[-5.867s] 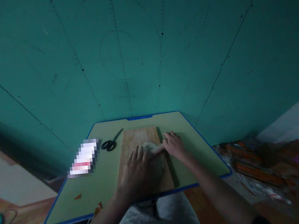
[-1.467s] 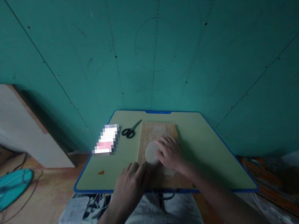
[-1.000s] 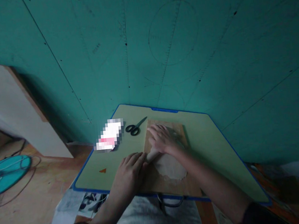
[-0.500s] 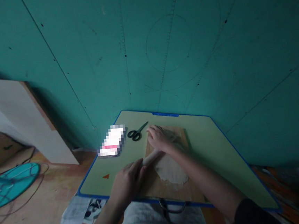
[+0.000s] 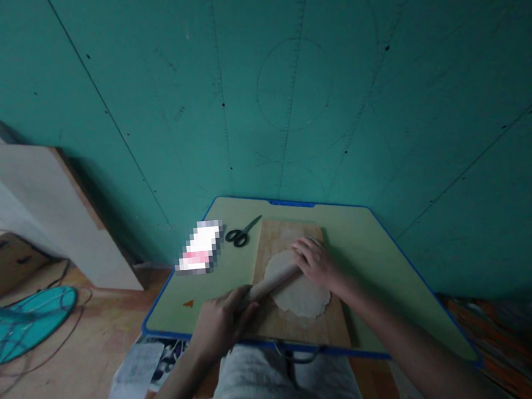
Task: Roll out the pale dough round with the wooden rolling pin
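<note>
A flat, roundish sheet of dough [image 5: 305,298] lies on a wooden board [image 5: 276,236]. Slantwise across the dough rests a wooden rolling pin [image 5: 277,279]. My left hand [image 5: 223,318] is wrapped round its near left end, just off the board's left edge. Over the far right end my right hand [image 5: 315,260] is closed, its fingers bent on the pin above the dough's right side. The dough's edge is slightly ragged, and part of it is hidden under the pin and my right hand.
The board lies on a small blue-edged table [image 5: 364,259]. Black-handled scissors [image 5: 241,234] and a blurred-out phone-like object [image 5: 200,247] lie left of the board. A small orange scrap [image 5: 188,304] sits nearer. A green wall [image 5: 251,132] stands behind; cables [image 5: 29,369] trail on the floor.
My right hand has moved from the board's upper left to the dough's right side, still on the pin. More of the dough and the board's far end now show.
</note>
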Demonstrator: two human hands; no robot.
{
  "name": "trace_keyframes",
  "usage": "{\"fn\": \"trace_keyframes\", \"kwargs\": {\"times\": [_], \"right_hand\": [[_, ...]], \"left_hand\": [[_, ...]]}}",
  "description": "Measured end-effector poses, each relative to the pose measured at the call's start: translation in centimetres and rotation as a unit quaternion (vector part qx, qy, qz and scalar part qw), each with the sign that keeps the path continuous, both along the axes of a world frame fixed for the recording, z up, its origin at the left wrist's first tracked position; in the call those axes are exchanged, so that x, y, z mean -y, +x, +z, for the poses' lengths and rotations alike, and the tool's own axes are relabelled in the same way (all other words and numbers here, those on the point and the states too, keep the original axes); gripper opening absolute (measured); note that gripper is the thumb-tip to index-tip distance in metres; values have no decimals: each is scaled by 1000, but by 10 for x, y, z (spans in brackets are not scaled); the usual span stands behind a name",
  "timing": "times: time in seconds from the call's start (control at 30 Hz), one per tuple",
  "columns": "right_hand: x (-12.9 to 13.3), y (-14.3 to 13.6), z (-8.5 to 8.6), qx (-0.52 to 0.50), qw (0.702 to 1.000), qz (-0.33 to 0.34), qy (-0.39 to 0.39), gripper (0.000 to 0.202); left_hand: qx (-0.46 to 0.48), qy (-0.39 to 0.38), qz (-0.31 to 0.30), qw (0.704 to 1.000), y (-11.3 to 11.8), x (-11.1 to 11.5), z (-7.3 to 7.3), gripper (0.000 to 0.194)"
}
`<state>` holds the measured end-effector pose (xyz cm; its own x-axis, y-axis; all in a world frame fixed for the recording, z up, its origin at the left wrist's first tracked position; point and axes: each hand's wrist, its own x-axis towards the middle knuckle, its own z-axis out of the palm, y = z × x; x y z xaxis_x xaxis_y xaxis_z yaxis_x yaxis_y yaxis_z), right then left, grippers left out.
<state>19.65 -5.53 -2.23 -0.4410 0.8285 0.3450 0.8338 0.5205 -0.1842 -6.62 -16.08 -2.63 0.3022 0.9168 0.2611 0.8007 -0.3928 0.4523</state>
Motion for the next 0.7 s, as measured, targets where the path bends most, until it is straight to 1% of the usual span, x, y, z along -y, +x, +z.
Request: {"fn": "trace_keyframes", "kwargs": {"times": [0.13,0.3,0.37,0.43,0.57,0.7], "right_hand": [[12,10,-7,-24,999,22,11,32],[27,18,-4,-23,999,35,14,30],[30,20,-4,-24,999,41,14,30],[32,21,-5,-33,999,40,12,29],[32,22,-16,-77,997,7,-6,34],[31,23,-30,-157,986,-40,-40,45]], "left_hand": [[-6,13,19,1000,0,1,-2,32],[-25,35,47,998,2,1,-6,30],[-37,35,58,997,1,0,-7,31],[-37,25,54,998,0,0,-7,31],[-10,24,25,999,-2,0,-5,35],[4,33,16,999,-2,1,-2,37]]}}
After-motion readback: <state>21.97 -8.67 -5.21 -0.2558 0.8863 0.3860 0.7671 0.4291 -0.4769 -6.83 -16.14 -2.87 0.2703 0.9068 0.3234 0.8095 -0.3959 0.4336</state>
